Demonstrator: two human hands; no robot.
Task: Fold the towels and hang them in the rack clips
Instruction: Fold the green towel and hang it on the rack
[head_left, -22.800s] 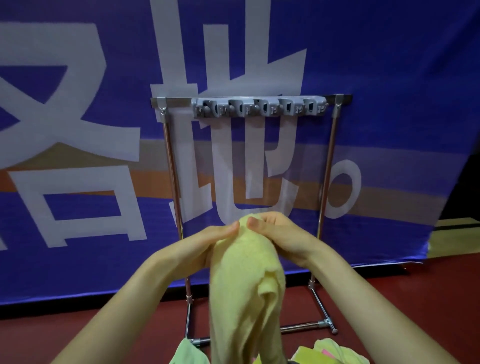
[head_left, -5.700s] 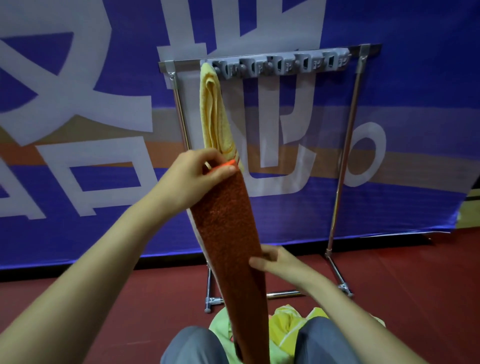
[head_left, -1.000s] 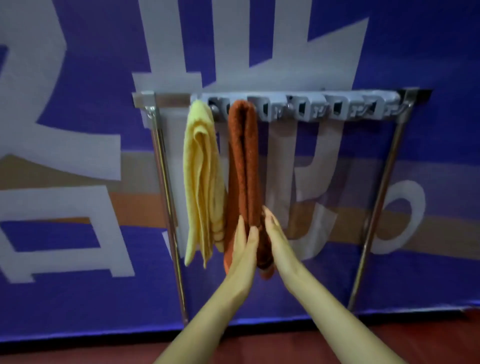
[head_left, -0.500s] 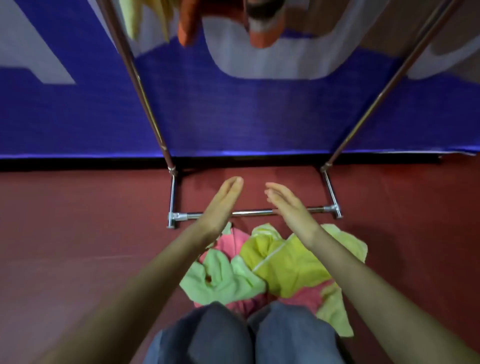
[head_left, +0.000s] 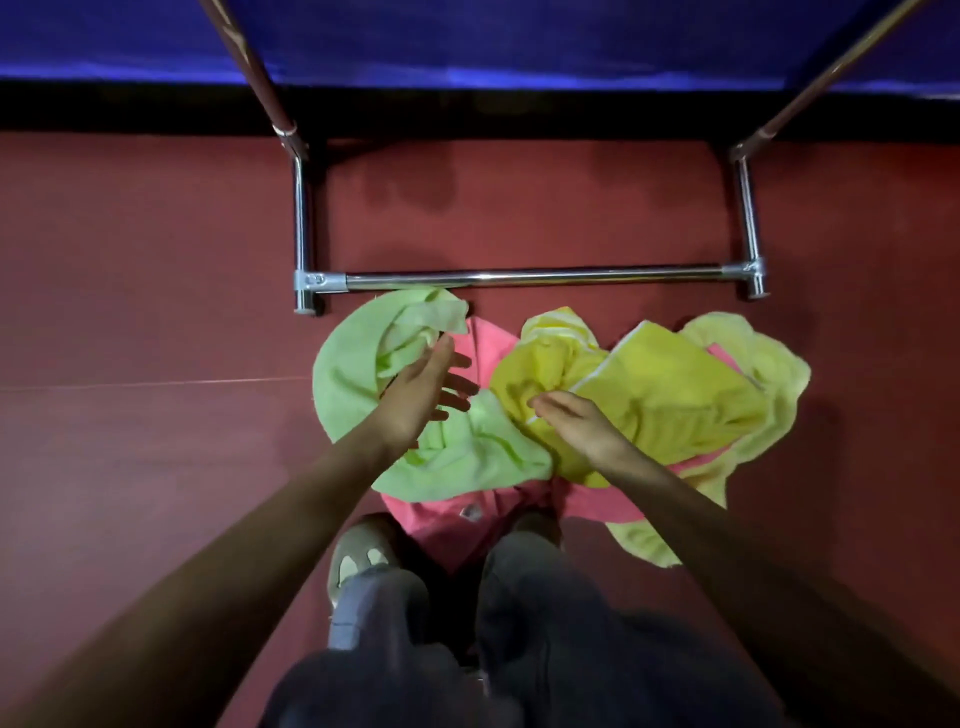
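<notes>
- The red floor (head_left: 130, 312) and the foot of the blue banner (head_left: 467, 36) now fill the view. A second ago the view showed the top of the rack, where an orange towel hung clipped beside a yellow one.
- Of the rack (head_left: 519, 278), only the chrome base bar and the two lower uprights show. The clips and both hung towels are out of sight above.
- The unfolded pile lies on the floor just in front of the base bar. It holds a light green towel (head_left: 343, 374), a yellow towel (head_left: 665, 400), a pale yellow towel (head_left: 769, 374) and a pink towel (head_left: 447, 525) underneath.
- The left hand (head_left: 415, 400) has come down over the green towel, fingers spread and holding nothing.
- The right hand (head_left: 576, 423) reaches onto the yellow towel's white-trimmed edge with its fingers bent. I cannot tell whether they have pinched it.
- My reading is that two towels are done and the third pick-up is starting, with the yellow towel the likely choice and several towels left.
</notes>
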